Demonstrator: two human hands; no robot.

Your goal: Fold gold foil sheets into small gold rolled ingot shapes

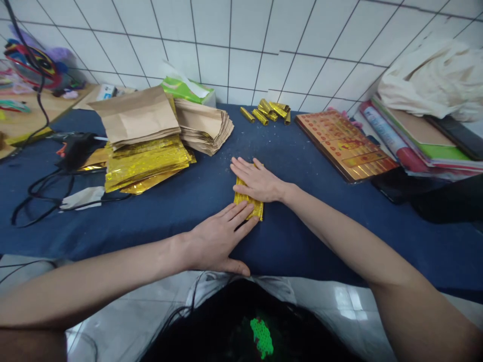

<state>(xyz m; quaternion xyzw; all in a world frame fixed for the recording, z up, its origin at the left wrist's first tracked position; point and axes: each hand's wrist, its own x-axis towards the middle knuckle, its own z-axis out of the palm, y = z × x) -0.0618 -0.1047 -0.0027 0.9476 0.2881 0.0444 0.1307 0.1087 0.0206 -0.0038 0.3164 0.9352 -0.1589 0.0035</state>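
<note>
A small folded piece of gold foil paper (252, 205) lies on the dark blue cloth (309, 166) near the table's front edge. My right hand (255, 180) lies flat on its far part, fingers stretched out and pointing left. My left hand (217, 240) rests flat on the cloth with its fingertips on the near edge of the gold piece. Both hands press down and grip nothing.
A stack of gold foil sheets (145, 165) and brown paper stacks (136, 116) sit at the back left, with a black glue gun (75, 148) and its cables beside them. Several folded gold pieces (266, 111) lie by the wall. A printed gold-red paper pad (345, 143) and books (415, 136) are on the right.
</note>
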